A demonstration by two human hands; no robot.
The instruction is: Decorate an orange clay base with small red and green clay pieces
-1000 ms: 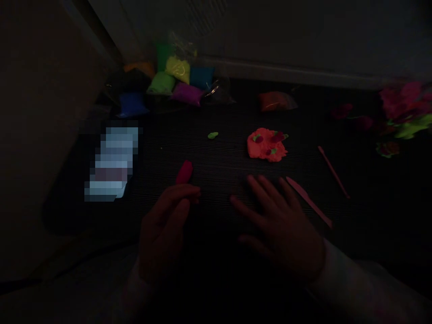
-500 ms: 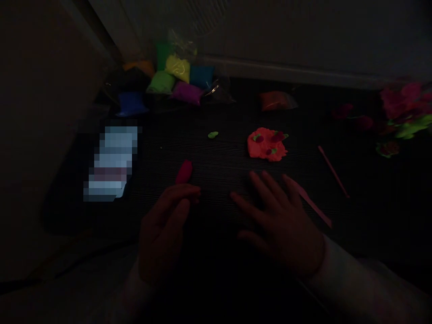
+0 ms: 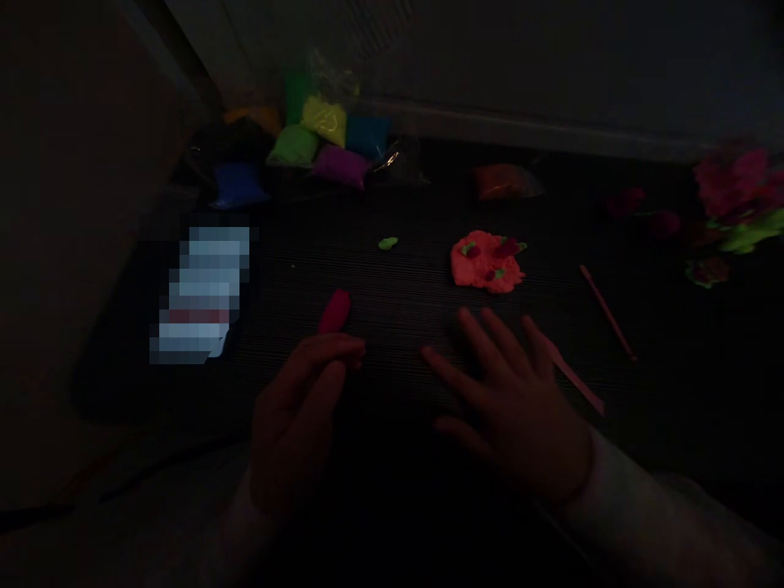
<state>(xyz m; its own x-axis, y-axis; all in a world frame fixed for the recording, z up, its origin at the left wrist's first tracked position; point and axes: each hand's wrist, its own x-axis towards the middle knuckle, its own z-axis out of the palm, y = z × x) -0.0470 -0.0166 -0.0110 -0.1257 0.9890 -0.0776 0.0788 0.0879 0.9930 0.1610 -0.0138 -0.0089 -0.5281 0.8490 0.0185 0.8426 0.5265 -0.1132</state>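
Note:
My left hand [image 3: 297,429] has its fingers curled together, thumb against them; whatever they hold, if anything, is hidden. Just beyond its knuckles lies a dark pink, elongated piece of clay [image 3: 335,310]. Palm down over the dark table, my right hand [image 3: 518,408] is open with fingers spread. A pink flat modelling tool [image 3: 579,382] lies beside its little finger, partly covered by the hand. Past the fingertips rests an orange-red slab of clay [image 3: 469,268] bearing several small red shapes with green tops. A small light-green clay bit [image 3: 388,243] sits to its left.
A phone with a lit, blurred screen [image 3: 208,286] lies at left. Several bags of coloured clay [image 3: 294,145] are heaped at the back, with an orange bag [image 3: 505,181] apart. A thin pink tool [image 3: 606,312] lies at right, before blurred pink and green clay shapes [image 3: 738,192].
My right hand sits slightly farther right, its fingers spread a little wider. My left hand and the clay pieces look almost the same.

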